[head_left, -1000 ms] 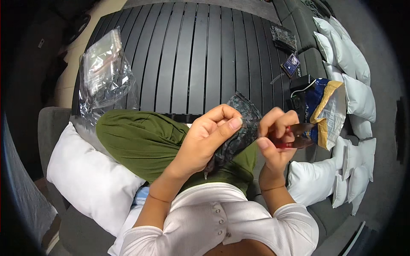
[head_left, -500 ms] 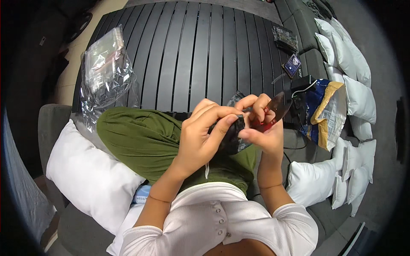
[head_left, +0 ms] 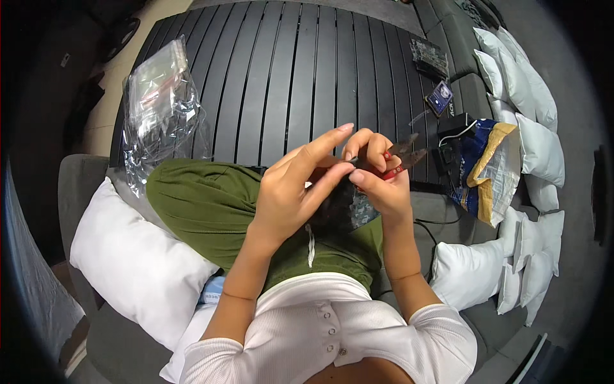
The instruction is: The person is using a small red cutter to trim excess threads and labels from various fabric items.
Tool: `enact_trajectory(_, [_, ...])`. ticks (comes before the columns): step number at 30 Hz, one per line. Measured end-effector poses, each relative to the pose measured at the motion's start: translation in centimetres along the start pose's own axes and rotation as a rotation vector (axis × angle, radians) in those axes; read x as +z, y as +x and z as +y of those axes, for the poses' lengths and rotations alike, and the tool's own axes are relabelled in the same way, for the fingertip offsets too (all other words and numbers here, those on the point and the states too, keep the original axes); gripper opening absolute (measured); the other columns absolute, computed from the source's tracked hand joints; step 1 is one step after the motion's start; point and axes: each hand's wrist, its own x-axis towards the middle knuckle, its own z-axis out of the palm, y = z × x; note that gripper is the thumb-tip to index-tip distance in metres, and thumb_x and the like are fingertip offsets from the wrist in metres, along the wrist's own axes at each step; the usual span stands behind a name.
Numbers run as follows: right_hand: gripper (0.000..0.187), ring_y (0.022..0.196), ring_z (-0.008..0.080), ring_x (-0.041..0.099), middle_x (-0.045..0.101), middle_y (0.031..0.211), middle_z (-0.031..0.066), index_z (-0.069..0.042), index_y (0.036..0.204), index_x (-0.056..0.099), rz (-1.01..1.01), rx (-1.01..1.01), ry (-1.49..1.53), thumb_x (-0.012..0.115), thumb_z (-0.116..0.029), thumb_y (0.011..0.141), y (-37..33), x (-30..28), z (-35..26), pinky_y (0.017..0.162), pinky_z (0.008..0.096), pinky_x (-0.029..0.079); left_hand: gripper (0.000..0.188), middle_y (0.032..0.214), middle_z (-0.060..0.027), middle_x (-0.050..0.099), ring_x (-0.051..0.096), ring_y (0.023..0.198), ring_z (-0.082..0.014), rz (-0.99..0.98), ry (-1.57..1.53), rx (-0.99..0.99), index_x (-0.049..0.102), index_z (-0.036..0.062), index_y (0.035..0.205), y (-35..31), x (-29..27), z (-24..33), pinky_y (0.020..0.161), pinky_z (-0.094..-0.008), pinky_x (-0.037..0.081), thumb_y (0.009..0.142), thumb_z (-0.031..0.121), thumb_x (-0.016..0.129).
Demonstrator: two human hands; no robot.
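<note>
My left hand (head_left: 286, 185) pinches the upper edge of a dark piece with a mottled camouflage-like pattern (head_left: 362, 212), its index finger lifted. The piece hangs below both hands, over my lap in green trousers (head_left: 204, 195). Closed round red-handled scissors (head_left: 394, 171), my right hand (head_left: 389, 192) also has its fingertips at the same upper edge, touching or nearly touching the left thumb. The scissors' two blades stand apart and point away to the right. Fingers hide part of the handles and the top of the dark piece.
A black slatted table (head_left: 281, 83) stands ahead, with clear plastic bags (head_left: 160, 96) at its left. On its right lie dark packets (head_left: 430, 59), a card in a clear sleeve (head_left: 440, 97) and a blue-and-gold bag (head_left: 489, 166) beside a cable. White pillows (head_left: 137, 256) flank me.
The dark piece has dropped lower beneath my hands. My left index finger has lifted and straightened. The scissors have turned, and both blades now show apart.
</note>
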Motion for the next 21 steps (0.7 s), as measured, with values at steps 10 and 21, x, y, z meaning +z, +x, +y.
enact_trajectory(10, [0.035, 0.067, 0.0049, 0.039, 0.045, 0.090, 0.0084, -0.012, 0.068, 0.032, 0.002, 0.018, -0.026, 0.063, 0.002, 0.069, -0.4, 0.2, -0.6, 0.063, 0.0189, 0.035, 0.028, 0.076, -0.0052, 0.059, 0.052, 0.063, -0.0055, -0.067, -0.212, -0.039, 0.052, -0.0006, 0.105, -0.5, -0.3, -0.7, 0.057, -0.0175, 0.041, 0.077, -0.005, 0.057])
enact_trajectory(21, [0.029, 0.055, 0.0098, 0.034, 0.044, 0.062, 0.0044, -0.013, 0.065, 0.032, -0.020, 0.062, 0.001, 0.058, -0.003, 0.069, -0.8, -1.4, -1.2, 0.053, 0.0229, 0.030, 0.016, 0.088, -0.0010, 0.056, 0.048, 0.077, -0.0039, -0.249, -0.592, -0.507, 0.054, 0.0017, 0.100, -0.4, -1.9, 0.2, 0.069, -0.0174, 0.039, 0.085, 0.006, 0.050])
